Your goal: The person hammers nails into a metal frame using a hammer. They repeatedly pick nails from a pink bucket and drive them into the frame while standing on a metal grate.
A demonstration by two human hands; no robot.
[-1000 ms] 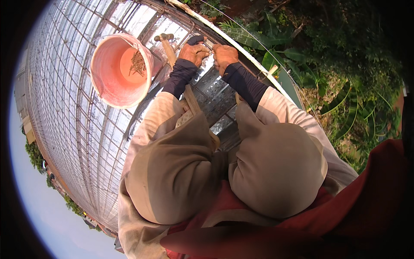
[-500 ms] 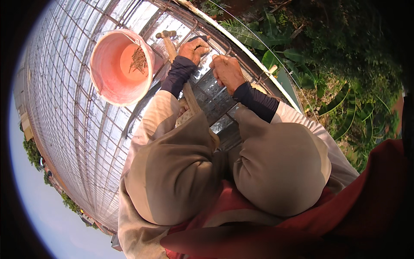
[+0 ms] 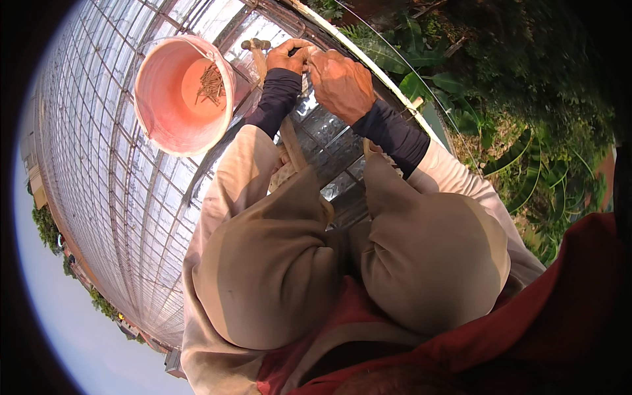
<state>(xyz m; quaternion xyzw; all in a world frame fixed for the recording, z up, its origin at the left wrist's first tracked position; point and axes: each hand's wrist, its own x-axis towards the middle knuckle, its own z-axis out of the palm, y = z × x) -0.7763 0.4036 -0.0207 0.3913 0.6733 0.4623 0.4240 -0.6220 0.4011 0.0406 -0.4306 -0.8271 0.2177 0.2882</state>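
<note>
Hands meet at the top of the frame, over the glazed roof: left hand (image 3: 288, 58) is curled with the fingers closed around something small that I cannot make out, and right hand (image 3: 340, 84) lies just beside it, fingers bent and touching the left fingertips, so both look to be pinching the same small item, though what it is stays hidden. Compared with a second ago the right hand has slid leftward and closed up against the left one, where before the two were apart on the roof frame; the bucket also sits larger and lower in view, so the head has leaned in. That reads as fine two-handed work at one spot on the frame now in hand. Hammer (image 3: 256, 47), wooden handle with a metal head, lies just left of the left hand, near but not gripped. Pink bucket (image 3: 172, 122) stands further left on the roof (image 3: 99, 164), apart from both hands, with a small heap of nails (image 3: 210, 84) on its bottom. Knees in tan trousers fill the middle; green plants lie below to the right.
</note>
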